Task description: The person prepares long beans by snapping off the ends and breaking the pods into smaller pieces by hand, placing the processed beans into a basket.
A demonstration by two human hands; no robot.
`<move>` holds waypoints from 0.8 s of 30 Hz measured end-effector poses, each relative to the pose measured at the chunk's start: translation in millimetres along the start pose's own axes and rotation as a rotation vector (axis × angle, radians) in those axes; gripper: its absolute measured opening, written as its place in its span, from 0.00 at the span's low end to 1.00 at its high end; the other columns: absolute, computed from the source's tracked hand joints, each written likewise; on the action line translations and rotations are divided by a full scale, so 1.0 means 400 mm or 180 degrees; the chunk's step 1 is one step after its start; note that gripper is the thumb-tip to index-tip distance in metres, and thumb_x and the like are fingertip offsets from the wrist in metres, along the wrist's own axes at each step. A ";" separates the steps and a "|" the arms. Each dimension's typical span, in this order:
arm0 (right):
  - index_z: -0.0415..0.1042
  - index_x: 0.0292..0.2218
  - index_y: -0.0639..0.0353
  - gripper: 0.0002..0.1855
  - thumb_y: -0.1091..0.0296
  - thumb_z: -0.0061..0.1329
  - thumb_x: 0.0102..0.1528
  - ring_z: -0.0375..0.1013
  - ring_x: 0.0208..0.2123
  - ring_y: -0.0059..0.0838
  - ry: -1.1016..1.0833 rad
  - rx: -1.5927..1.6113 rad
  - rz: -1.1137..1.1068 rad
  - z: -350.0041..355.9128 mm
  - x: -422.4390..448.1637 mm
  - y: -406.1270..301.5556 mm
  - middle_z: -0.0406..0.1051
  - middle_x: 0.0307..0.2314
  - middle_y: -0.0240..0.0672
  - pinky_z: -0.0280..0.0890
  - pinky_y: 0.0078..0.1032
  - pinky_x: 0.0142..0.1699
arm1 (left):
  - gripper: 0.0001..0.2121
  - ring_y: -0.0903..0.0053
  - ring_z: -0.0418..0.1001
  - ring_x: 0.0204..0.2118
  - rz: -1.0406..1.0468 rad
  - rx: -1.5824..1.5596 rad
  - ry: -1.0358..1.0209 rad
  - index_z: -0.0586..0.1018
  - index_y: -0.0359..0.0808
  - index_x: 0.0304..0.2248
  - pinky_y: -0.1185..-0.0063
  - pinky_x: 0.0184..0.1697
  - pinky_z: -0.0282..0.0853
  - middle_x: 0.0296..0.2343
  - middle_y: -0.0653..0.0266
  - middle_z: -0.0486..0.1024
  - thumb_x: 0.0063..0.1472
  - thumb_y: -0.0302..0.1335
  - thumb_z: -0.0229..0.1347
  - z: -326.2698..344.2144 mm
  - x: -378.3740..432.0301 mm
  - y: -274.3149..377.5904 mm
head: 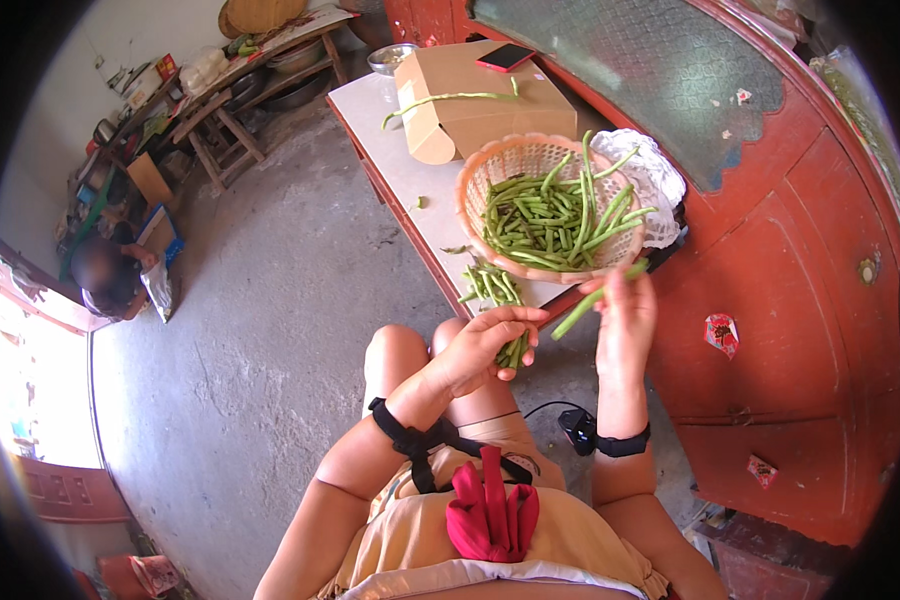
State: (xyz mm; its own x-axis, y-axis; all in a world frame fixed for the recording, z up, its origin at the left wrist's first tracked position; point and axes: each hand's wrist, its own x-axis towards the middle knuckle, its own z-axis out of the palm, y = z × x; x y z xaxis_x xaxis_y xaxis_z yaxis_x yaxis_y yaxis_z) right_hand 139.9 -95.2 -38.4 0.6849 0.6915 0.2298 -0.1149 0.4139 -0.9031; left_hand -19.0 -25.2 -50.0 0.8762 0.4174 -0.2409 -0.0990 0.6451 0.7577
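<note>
My left hand (487, 341) is closed around a small bunch of green bean pieces (514, 351) above my knees. A single longer green bean (581, 309) is pinched in my right hand (624, 322), slanting down toward the left one. Just beyond both hands, a pinkish-orange plastic basket (474, 217) stands on the table's near end. It holds many cut bean pieces (532, 217), with several long whole beans (589, 195) lying across its right side. A small heap of short pieces (491, 283) rests on the tabletop by the basket's near left.
A cardboard box (506, 97) on the white-topped table (379, 142) carries a phone (505, 56) and one long bean (450, 97). White lace cloth (645, 172) lies behind the basket. A red cabinet (780, 300) flanks the right. Another person (112, 270) crouches at far left.
</note>
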 end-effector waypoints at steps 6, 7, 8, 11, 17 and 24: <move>0.61 0.32 0.60 0.06 0.70 0.44 0.54 0.67 0.18 0.19 -0.0958 0.0116 0.0781 0.026 -0.029 0.035 0.71 0.24 0.39 0.63 0.14 0.22 | 0.16 0.80 0.70 0.27 -0.0284 -0.0309 -0.0299 0.66 0.33 0.45 0.89 0.17 0.63 0.30 0.63 0.70 0.58 0.29 0.44 -0.003 0.006 0.010; 0.61 0.32 0.61 0.06 0.70 0.44 0.54 0.67 0.18 0.19 -0.0968 0.0106 0.0727 0.023 -0.029 0.038 0.71 0.24 0.39 0.63 0.14 0.23 | 0.16 0.80 0.70 0.27 -0.0286 -0.0307 -0.0288 0.66 0.33 0.45 0.89 0.17 0.63 0.30 0.63 0.70 0.58 0.29 0.44 -0.004 0.002 0.008; 0.62 0.33 0.62 0.07 0.70 0.43 0.54 0.67 0.17 0.19 -0.0976 0.0096 0.0673 0.022 -0.028 0.041 0.71 0.24 0.40 0.64 0.15 0.23 | 0.16 0.81 0.69 0.27 -0.0260 -0.0264 -0.0258 0.66 0.34 0.45 0.90 0.17 0.62 0.29 0.64 0.69 0.57 0.28 0.45 -0.004 -0.002 0.007; 0.63 0.35 0.63 0.08 0.69 0.41 0.55 0.68 0.20 0.19 -0.0976 -0.0202 0.0737 0.023 -0.027 0.046 0.71 0.25 0.39 0.64 0.14 0.26 | 0.16 0.82 0.68 0.26 -0.0207 -0.0180 -0.0196 0.66 0.34 0.46 0.92 0.16 0.58 0.28 0.66 0.69 0.57 0.27 0.45 -0.011 -0.009 0.000; 0.65 0.36 0.64 0.11 0.65 0.38 0.57 0.70 0.28 0.19 -0.0899 -0.0269 0.0456 0.023 -0.025 0.016 0.71 0.27 0.37 0.63 0.14 0.34 | 0.15 0.87 0.64 0.24 -0.0051 0.0288 -0.0056 0.68 0.35 0.44 0.92 0.15 0.53 0.26 0.70 0.67 0.57 0.25 0.44 -0.021 0.006 -0.014; 0.65 0.32 0.62 0.08 0.66 0.43 0.55 0.70 0.28 0.21 -0.0996 -0.0071 0.0526 0.016 -0.024 0.004 0.71 0.25 0.37 0.63 0.17 0.35 | 0.12 0.86 0.66 0.24 0.0251 0.0161 0.0053 0.69 0.34 0.42 0.90 0.15 0.57 0.26 0.70 0.68 0.58 0.27 0.43 -0.009 0.006 -0.018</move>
State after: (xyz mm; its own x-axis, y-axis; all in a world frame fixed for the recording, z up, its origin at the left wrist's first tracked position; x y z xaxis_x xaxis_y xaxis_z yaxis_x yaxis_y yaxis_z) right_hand 128.5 -97.2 -39.5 0.4044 0.8973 0.1768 -0.1876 0.2706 -0.9442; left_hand -18.0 -26.4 -58.2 0.8586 0.4765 -0.1892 -0.1429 0.5769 0.8042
